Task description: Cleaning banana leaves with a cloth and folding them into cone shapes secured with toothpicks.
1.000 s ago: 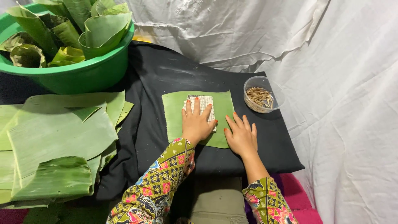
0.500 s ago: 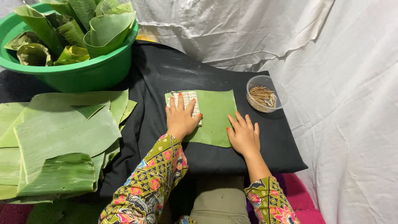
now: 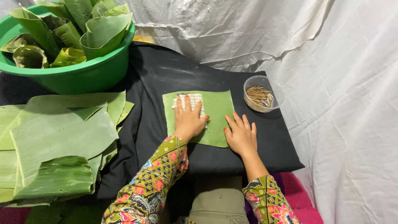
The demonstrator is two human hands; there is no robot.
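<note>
A cut leaf lies flat on the black cloth in front of me, and on its far left part sits a small checked cloth. My left hand presses flat on that cloth, fingers spread and pointing away from me, gripping nothing. My right hand lies flat too, fingers open, on the leaf's near right corner and partly on the black cloth (the two hands sit side by side, not touching). Both hands are empty.

Just past the leaf's right edge stands a clear cup of thin brown sticks. At my left, well apart from the cut piece, big banana leaves are stacked loosely, overlapping the black cloth's edge. Beyond them, at the far left, a green basin holds rolled and folded leaves. White sheeting hangs behind and to the right. My patterned sleeves show at the bottom, over a pink surface.
</note>
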